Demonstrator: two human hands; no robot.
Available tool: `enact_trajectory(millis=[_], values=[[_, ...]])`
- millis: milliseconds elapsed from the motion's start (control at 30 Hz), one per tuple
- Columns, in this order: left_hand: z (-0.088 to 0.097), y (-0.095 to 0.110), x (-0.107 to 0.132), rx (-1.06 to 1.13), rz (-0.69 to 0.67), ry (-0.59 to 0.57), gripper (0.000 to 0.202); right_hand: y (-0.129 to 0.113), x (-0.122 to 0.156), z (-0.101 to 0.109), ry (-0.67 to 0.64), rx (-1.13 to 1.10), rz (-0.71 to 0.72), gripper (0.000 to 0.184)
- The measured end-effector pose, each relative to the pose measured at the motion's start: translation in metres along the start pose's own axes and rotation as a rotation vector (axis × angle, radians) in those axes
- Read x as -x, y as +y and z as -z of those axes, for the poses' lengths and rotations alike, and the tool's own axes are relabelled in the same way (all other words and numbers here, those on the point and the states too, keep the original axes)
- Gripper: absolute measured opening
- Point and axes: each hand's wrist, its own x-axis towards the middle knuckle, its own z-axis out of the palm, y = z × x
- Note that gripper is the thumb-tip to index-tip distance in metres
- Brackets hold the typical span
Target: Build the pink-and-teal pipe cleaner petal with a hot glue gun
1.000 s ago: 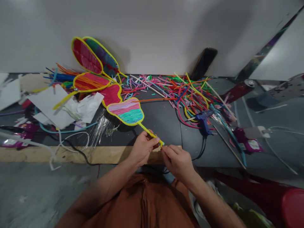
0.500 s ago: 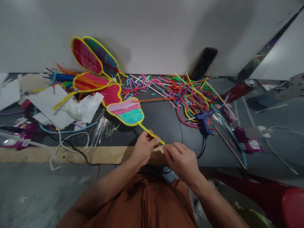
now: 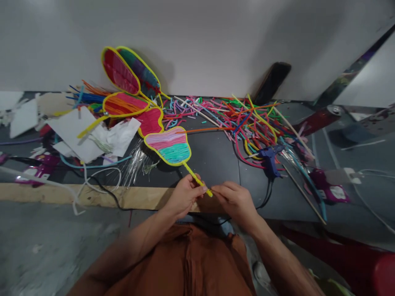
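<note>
Between thumb and fingers, my left hand (image 3: 187,193) grips the yellow stem of a pipe-cleaner petal (image 3: 171,148), which has a yellow rim and bands of pink, lilac and turquoise. My right hand (image 3: 236,200) is pinched closed by the stem's lower tip; whether it holds the very end is hard to make out. Behind the petal lies a dark pink petal (image 3: 151,122), and past that an orange and red petal (image 3: 125,105). Two more yellow-rimmed petals, one red (image 3: 120,72) and one green and purple (image 3: 140,68), lean against the wall.
A blue glue gun (image 3: 270,160) and a heap of cut pipe cleaners (image 3: 222,113) lie to the right. A phone (image 3: 273,82) leans on the wall near a red can (image 3: 321,119). White paper pieces (image 3: 74,131) and cables occupy the left.
The view has shifted slightly, so the tabletop things sit further right. The stem's tip now points a little lower, and my right hand stays pinched close beside it.
</note>
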Motion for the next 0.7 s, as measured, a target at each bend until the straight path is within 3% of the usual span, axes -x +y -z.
enact_trajectory(millis=[200, 467, 700], values=[[0.019, -0.006, 0.016, -0.109, 0.040, -0.029, 0.054, -0.012, -0.003, -0.002, -0.211, 0.209, 0.177, 0.017], [0.040, -0.006, 0.035, -0.219, 0.068, -0.065, 0.061, -0.021, -0.008, -0.015, -0.396, 0.006, 0.238, 0.013], [0.052, -0.007, 0.049, -0.060, 0.093, -0.068, 0.063, -0.027, -0.024, -0.018, -0.494, -0.009, 0.337, 0.015]])
